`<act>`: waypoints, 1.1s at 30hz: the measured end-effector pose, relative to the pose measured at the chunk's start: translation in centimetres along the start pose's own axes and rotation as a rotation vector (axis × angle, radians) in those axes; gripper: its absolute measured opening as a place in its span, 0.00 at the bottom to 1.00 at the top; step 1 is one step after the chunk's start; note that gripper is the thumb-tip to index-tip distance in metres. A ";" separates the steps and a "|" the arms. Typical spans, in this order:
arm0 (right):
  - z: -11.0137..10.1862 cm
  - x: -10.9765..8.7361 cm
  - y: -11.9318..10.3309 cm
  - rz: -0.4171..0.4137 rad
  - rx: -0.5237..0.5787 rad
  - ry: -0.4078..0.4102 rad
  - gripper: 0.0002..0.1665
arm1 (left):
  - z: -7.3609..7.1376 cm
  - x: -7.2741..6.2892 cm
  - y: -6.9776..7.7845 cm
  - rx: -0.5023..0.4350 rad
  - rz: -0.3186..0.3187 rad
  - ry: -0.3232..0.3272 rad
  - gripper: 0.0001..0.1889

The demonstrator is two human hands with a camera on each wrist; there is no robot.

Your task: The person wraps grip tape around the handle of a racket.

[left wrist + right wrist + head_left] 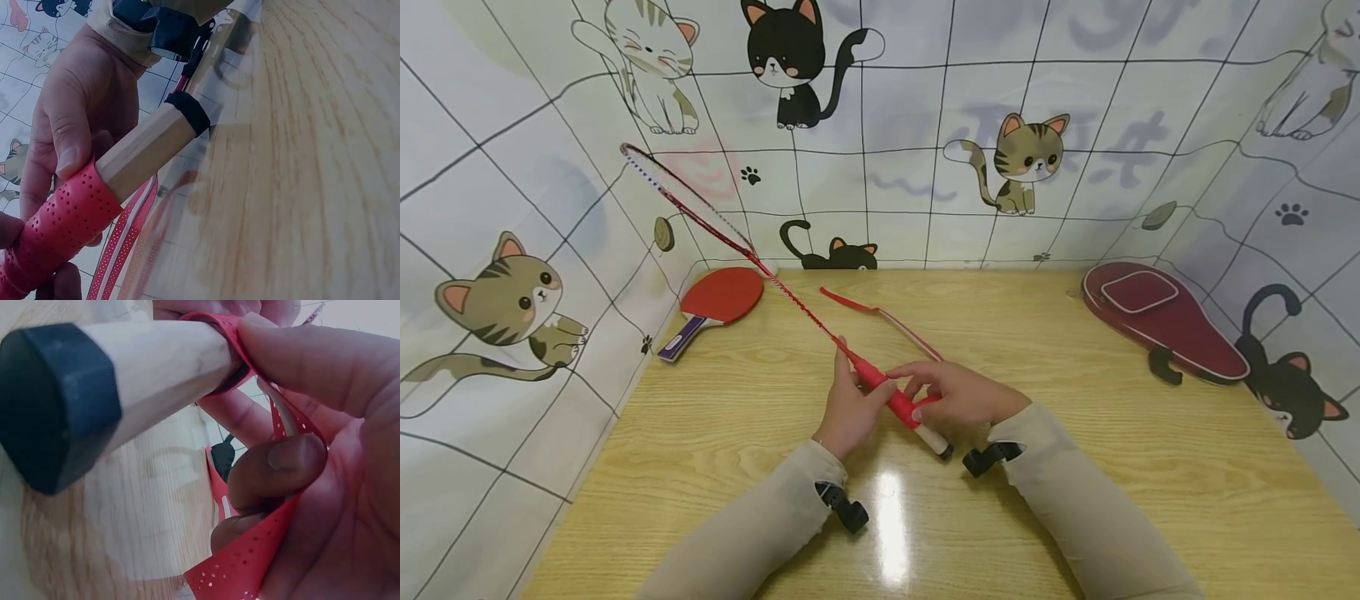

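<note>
A badminton racket (pixel 806 310) slants over the table, its head up to the left. My left hand (pixel 847 415) holds the upper handle between thumb and fingers. Red perforated grip tape (pixel 65 215) is wound around the handle, leaving bare wood (pixel 145 154) and a black butt cap (pixel 59 406) uncovered. Around the tape's edge, my right hand (pixel 967 392) pinches the strip, with the thumb against the handle. In the right wrist view, the loose tape (pixel 247 556) loops over its curled fingers. The tape's free tail (pixel 848 302) stretches behind the hands on the table.
A red table tennis bat (pixel 724 296) lies at the back left of the wooden table (pixel 737 483). At the back right is a dark red racket-shaped case (pixel 1198 337) with a black strap. Cat-printed walls (pixel 910 108) border the table at the back and sides.
</note>
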State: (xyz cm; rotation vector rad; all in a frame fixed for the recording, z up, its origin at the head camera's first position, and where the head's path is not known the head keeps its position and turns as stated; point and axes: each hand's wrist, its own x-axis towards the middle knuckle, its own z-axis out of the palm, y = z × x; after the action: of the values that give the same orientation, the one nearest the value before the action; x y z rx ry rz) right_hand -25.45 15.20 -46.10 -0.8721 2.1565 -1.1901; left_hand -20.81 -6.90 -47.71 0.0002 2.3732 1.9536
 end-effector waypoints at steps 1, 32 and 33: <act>-0.1 0.0 0.0 -0.005 -0.002 -0.003 0.39 | 0.0 0.0 0.0 -0.007 0.001 0.002 0.58; -0.1 0.0 0.1 0.002 -0.029 -0.015 0.39 | -0.1 0.1 0.0 -0.016 0.012 0.011 0.56; -0.1 0.0 0.1 0.000 -0.032 -0.018 0.40 | -0.1 0.1 0.0 -0.023 0.009 0.010 0.56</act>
State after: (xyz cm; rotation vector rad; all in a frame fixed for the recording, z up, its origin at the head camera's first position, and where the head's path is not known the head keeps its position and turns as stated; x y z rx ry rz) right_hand -25.56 15.28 -46.11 -0.8932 2.1671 -1.1464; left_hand -20.89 -7.00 -47.70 -0.0002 2.3611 1.9896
